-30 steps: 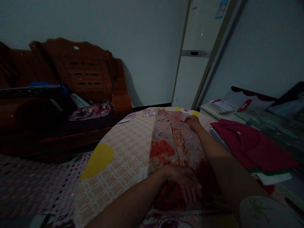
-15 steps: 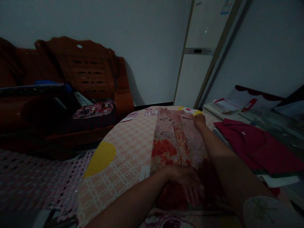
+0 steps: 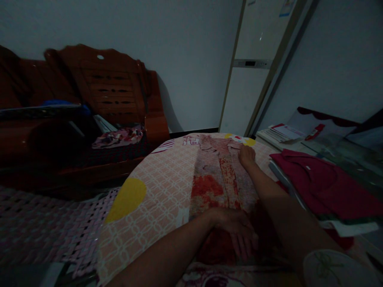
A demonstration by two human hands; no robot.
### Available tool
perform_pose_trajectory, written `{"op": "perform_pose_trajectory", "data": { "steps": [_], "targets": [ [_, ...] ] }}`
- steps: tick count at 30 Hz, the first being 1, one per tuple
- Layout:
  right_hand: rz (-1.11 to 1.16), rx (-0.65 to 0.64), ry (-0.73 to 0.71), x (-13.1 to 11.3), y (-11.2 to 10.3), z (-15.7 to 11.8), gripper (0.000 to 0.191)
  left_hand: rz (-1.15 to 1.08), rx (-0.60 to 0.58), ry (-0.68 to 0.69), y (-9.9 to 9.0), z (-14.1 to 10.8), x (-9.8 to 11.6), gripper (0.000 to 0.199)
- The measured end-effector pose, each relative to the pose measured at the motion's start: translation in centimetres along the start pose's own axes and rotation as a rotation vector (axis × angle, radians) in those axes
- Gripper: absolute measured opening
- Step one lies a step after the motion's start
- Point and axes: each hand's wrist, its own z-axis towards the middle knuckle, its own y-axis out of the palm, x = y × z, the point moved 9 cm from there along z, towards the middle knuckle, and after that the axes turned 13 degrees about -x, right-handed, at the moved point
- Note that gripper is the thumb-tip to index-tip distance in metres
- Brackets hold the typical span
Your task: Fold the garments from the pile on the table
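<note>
A pinkish garment with red patches (image 3: 207,186) lies folded lengthwise on the round table's patterned cloth (image 3: 158,175). Across its lower part rests my left hand (image 3: 235,229), palm down, with the fingers stretched out to the right. My right hand (image 3: 247,155) is at the garment's far right edge, near its top. Its fingers are curled together at the cloth, and whatever may be between them is hidden.
A dark pink folded garment (image 3: 323,183) lies on a side table at the right, with papers (image 3: 284,133) behind it. At the left stand a carved wooden bench (image 3: 113,93) and a pink woven seat (image 3: 60,227). Beyond is a tall white cabinet-like unit (image 3: 243,95).
My right hand has shifted slightly left and toward me along the garment's right edge. My left hand has stayed in place.
</note>
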Motion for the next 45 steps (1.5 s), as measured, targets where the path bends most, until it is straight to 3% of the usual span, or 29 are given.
{"op": "perform_pose_trajectory", "data": {
  "steps": [5,9,14,21,27,31,33,34,36,38,39,42,43,45],
  "targets": [
    [-0.038,-0.117,-0.132,-5.9,3.4,0.4,0.025,0.000,0.018,-0.022,0.0,-0.1,-0.2,0.045],
    [0.023,-0.196,-0.096,-7.7,5.2,0.2,0.026,0.034,0.031,-0.043,-0.3,0.0,-0.5,0.044],
    [0.050,-0.206,-0.058,-7.8,5.1,0.2,0.026,0.032,0.037,-0.041,-0.2,0.1,-0.4,0.040],
    [0.031,-0.100,0.078,-6.1,3.6,-0.4,0.036,0.288,0.238,-0.010,-1.2,-1.3,1.7,0.033],
    [-0.001,-0.130,-0.022,-6.8,3.4,-1.2,0.027,0.308,0.147,-0.104,-0.2,-0.9,1.5,0.034],
    [0.022,-0.100,-0.040,-6.3,2.1,-2.7,0.024,0.216,0.135,-0.107,0.2,-1.0,1.6,0.030],
    [0.037,-0.113,-0.059,-5.9,1.5,-4.3,0.022,0.165,0.189,-0.091,-0.1,-2.1,2.4,0.030],
    [0.052,-0.120,-0.067,-5.5,1.3,-5.3,0.022,0.168,0.268,-0.067,-0.7,-3.3,3.2,0.031],
    [0.095,-0.131,-0.089,-4.8,0.8,-7.6,0.021,0.235,0.568,0.012,-2.7,-7.2,5.6,0.029],
    [0.154,-0.147,-0.140,-4.1,0.5,-10.2,0.020,0.381,0.993,0.066,-4.5,-13.5,8.4,0.028],
    [0.187,-0.164,-0.178,-3.9,0.5,-11.6,0.018,0.477,1.186,0.028,-5.0,-16.6,9.3,0.028],
    [0.272,-0.236,-0.280,-3.7,0.9,-15.8,0.016,0.787,1.794,-0.105,-4.3,-25.2,11.3,0.016],
    [0.287,-0.263,-0.291,-3.6,1.1,-17.2,0.016,0.814,1.903,-0.145,-4.1,-26.8,11.1,0.018],
    [0.291,-0.320,-0.293,-3.8,1.6,-19.8,0.015,0.791,1.984,-0.219,-4.4,-28.4,10.0,0.025]
  ]
}}
